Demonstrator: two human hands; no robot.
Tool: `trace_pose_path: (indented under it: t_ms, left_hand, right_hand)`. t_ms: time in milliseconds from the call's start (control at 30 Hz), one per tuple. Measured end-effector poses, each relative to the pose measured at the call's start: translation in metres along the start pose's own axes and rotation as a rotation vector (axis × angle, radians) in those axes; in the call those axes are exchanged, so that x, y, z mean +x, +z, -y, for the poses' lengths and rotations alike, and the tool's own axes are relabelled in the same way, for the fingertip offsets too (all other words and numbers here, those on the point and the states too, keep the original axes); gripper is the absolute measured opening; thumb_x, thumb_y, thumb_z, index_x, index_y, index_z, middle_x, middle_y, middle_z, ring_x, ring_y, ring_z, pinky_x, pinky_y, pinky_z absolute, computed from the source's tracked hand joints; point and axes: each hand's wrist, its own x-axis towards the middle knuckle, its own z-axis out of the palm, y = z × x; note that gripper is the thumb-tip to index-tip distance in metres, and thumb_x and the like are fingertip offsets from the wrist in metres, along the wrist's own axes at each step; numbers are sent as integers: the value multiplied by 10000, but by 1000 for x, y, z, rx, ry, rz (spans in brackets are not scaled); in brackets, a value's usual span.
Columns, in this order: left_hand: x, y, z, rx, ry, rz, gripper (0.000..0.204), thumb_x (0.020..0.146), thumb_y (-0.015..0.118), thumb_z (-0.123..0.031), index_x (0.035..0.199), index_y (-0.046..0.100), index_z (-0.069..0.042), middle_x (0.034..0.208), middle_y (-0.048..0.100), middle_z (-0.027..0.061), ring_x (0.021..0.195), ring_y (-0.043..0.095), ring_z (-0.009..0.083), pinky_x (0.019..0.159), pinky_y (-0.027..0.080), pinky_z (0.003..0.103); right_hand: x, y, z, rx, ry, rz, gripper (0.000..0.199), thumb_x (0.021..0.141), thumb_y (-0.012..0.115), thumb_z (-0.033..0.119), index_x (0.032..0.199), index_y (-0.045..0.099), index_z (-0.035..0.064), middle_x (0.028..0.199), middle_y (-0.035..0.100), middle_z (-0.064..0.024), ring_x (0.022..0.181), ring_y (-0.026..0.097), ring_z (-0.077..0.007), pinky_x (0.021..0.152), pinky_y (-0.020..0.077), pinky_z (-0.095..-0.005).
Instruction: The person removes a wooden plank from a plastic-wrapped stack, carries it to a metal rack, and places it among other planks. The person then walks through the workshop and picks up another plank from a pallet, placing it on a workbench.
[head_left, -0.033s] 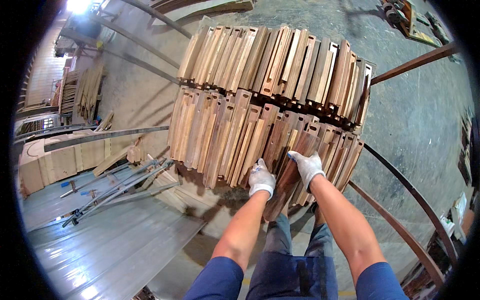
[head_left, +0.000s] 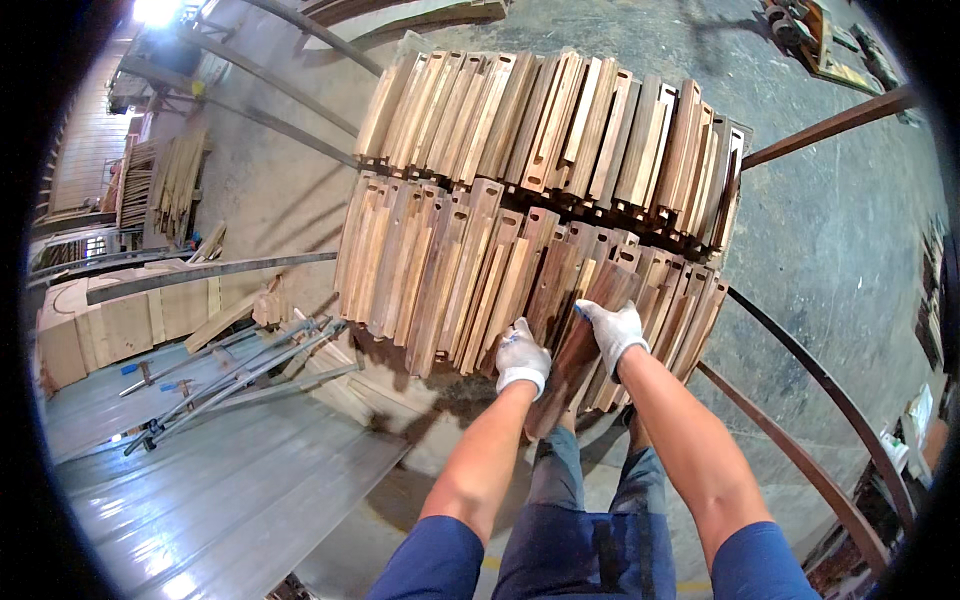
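Observation:
A dark brown wooden board (head_left: 570, 375) slants toward me, its near end jutting past the front row of boards (head_left: 400, 270). My right hand (head_left: 615, 330), in a white glove, is closed over the upper part of this board, thumb on top and pointing left. Lower down, my gloved left hand (head_left: 522, 358) is closed at the board's left edge; its fingertips are partly hidden. Around both hands stand several narrow boards packed side by side, many with slots cut near their ends. A second row of boards (head_left: 540, 125) lies behind a dark gap.
Dark bars (head_left: 820, 370) extend outward on both sides of the stack. At left, metal bar clamps (head_left: 230, 375) rest on a shiny grey sheet (head_left: 230, 480) beside pale wooden blocks (head_left: 130, 315). Tied-looking wood strips (head_left: 178, 185) stand farther back. A wheeled object (head_left: 790, 30) is at the far right.

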Motion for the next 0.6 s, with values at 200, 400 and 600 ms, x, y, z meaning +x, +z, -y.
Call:
trace_pose_path:
  t_ms: [200, 400, 600]
  left_hand:
    - [-30, -36, 39, -91, 0, -35, 694, 788, 797, -300, 1326, 440, -45, 1294, 573, 244, 1222, 564, 414, 1027, 477, 463]
    - [-88, -67, 76, -183, 58, 45, 868, 777, 818, -363, 1446, 377, -29, 1311, 595, 282, 1209, 590, 418, 1021, 481, 449]
    - [-127, -59, 86, -512, 281, 249, 840, 696, 880, -218, 1387, 475, 37, 1269, 645, 233, 1208, 617, 326, 1035, 474, 375]
  right_hand:
    - [29, 23, -3, -345, 66, -100, 726, 833, 819, 313, 1387, 480, -11, 1264, 634, -190, 1125, 635, -313, 975, 502, -411]
    - [9, 5, -11, -476, -199, -7, 559, 904, 728, 295, 1364, 536, 42, 1234, 664, -189, 1127, 647, -353, 975, 509, -428]
    - [-60, -19, -14, 169, -258, 558, 589, 928, 704, 374, 1363, 563, 4, 1179, 649, -96, 1070, 606, -177, 964, 495, -336]
